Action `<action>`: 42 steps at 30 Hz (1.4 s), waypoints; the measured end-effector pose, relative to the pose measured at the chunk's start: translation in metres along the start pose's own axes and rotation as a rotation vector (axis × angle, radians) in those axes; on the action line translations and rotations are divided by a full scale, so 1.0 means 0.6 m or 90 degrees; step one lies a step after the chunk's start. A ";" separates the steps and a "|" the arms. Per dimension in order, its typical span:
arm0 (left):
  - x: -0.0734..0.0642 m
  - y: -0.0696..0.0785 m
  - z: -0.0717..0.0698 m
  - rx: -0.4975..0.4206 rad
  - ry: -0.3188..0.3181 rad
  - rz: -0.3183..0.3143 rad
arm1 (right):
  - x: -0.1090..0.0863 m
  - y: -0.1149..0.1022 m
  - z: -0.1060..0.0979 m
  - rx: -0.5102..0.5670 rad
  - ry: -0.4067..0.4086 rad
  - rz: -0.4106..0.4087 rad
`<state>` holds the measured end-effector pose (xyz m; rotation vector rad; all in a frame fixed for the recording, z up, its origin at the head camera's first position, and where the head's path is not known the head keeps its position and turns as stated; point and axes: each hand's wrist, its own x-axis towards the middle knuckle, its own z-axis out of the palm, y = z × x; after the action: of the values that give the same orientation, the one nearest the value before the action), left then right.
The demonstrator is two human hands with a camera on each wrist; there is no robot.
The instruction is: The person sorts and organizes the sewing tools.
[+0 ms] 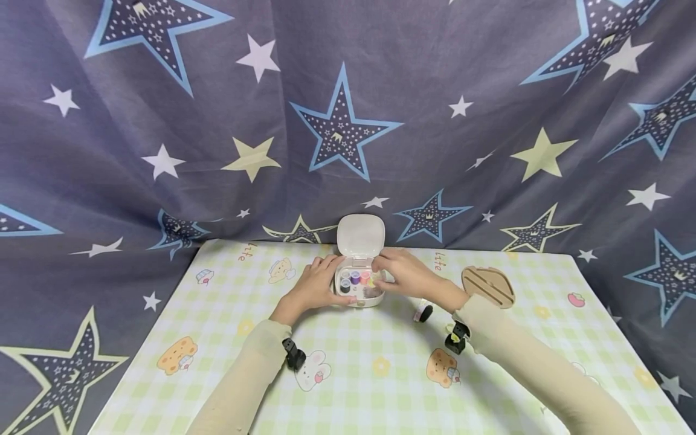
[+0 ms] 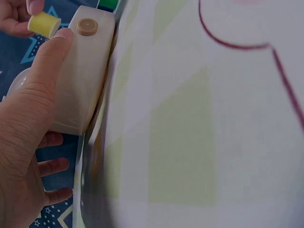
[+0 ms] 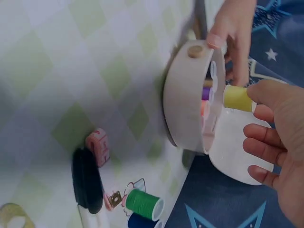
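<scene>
The right hand (image 1: 401,273) pinches the yellow spool (image 3: 236,98) between its fingers, just above the open white box (image 3: 184,97). The left hand (image 1: 312,285) grips the box's left side, thumb on the near rim. The box stands near the worktop's (image 1: 348,393) far edge, lid (image 1: 361,234) raised; more surface extends on its near side.

From the near side, a hand could pass between the forearms to the white rounded plastic box (image 3: 185,95). Its raised white lid (image 1: 361,235) blocks the back, the left hand (image 1: 312,284) the left, the right hand (image 1: 406,275) the right; a green thread spool (image 3: 142,204) obstructs the table (image 1: 337,393) farther right.
</scene>
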<state>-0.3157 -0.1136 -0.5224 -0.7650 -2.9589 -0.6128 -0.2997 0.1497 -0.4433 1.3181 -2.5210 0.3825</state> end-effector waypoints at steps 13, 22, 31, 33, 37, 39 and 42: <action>0.002 -0.005 0.002 0.007 0.003 0.011 | 0.033 -0.019 0.021 -0.084 -0.079 -0.029; 0.001 -0.006 0.003 0.003 -0.006 0.004 | 0.049 -0.025 0.044 -0.113 -0.125 -0.042; 0.001 -0.004 0.002 0.004 -0.007 0.005 | 0.053 -0.017 0.066 -0.151 -0.137 -0.044; 0.001 -0.004 0.002 0.003 -0.007 0.006 | 0.053 -0.015 0.070 -0.152 -0.134 -0.044; 0.001 -0.005 0.002 0.004 -0.005 0.011 | 0.054 -0.013 0.076 -0.159 -0.130 -0.045; 0.001 -0.005 0.002 0.005 -0.005 0.013 | 0.054 -0.014 0.078 -0.164 -0.129 -0.045; 0.000 -0.004 0.002 0.007 -0.005 0.013 | 0.054 -0.016 0.078 -0.178 -0.132 -0.047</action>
<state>-0.3165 -0.1151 -0.5241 -0.7980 -2.9554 -0.5923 -0.3152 0.1035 -0.4739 1.3942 -2.5602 -0.1262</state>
